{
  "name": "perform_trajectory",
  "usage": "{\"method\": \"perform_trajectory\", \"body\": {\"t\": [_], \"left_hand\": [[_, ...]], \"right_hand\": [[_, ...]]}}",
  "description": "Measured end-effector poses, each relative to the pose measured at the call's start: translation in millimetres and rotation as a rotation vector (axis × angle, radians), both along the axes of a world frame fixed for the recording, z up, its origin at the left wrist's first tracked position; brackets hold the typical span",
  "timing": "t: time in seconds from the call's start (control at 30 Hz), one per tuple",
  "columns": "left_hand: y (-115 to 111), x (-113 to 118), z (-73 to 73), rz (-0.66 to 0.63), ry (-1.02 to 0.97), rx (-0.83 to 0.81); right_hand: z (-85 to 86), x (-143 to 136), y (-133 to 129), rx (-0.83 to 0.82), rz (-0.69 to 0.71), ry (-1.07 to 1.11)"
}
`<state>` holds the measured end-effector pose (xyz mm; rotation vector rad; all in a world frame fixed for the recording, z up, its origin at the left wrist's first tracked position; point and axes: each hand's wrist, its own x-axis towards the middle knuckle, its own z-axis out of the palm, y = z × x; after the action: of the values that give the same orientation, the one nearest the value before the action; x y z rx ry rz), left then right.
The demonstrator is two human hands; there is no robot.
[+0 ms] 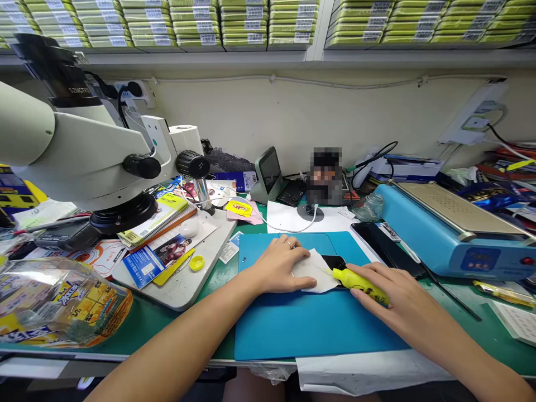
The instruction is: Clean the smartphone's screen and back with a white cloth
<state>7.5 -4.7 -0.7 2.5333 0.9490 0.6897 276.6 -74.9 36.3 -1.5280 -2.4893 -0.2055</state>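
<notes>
A phone with a black surface [334, 261] lies on the blue mat [285, 329], its left part covered by a small white sheet of paper or tissue [315, 271]. My left hand [278, 262] presses and holds this sheet, thumb along the near edge and fingers at the far edge. What lies beneath the palm is hidden. In my right hand [387, 290] is a yellow squeeze bottle [360, 286], fingers wrapped round it. It is tilted with its thin pale nozzle pointing left, over the sheet; whether the tip touches cannot be made out.
A microscope [92, 151] looms at the left above a grey base [184, 296] with cards and a yellow cap [196, 263]. A clear plastic jar [62, 301] stands front left. On the right are a dark phone [387, 248] and a blue heating plate machine [439, 245].
</notes>
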Motion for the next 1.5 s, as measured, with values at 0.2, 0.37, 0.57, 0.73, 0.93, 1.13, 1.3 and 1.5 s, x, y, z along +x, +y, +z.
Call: {"method": "perform_trajectory", "body": {"t": [0.2,0.37,0.57,0.73,0.93,1.13,1.3,1.5], "left_hand": [[0,1,0.9,0.011,0.009,-0.023],[-1,0,2.2,0.009,0.016,-0.035],[-1,0,1.8,0.005,0.008,-0.024],[0,0,0.1,0.009,-0.002,-0.021],[0,0,-0.1,0.009,-0.01,-0.018],[0,1,1.8,0.015,0.002,-0.026],[0,1,2.7,0.014,0.012,-0.023],[0,0,2.8,0.011,0.014,-0.018]], "right_hand": [[-1.1,7,-4,-0.025,-0.019,0.004],[-5.4,15,-7,-0.026,-0.037,0.013],[-1.6,8,-8,-0.007,0.005,0.033],[2.6,-5,-9,0.018,0.033,0.054],[0.4,-13,-5,0.022,0.064,0.028],[2.0,-15,-5,0.037,0.073,0.035],[6.4,-17,-5,0.02,0.074,0.056],[6.5,-18,-4,-0.005,0.079,0.079]]}}
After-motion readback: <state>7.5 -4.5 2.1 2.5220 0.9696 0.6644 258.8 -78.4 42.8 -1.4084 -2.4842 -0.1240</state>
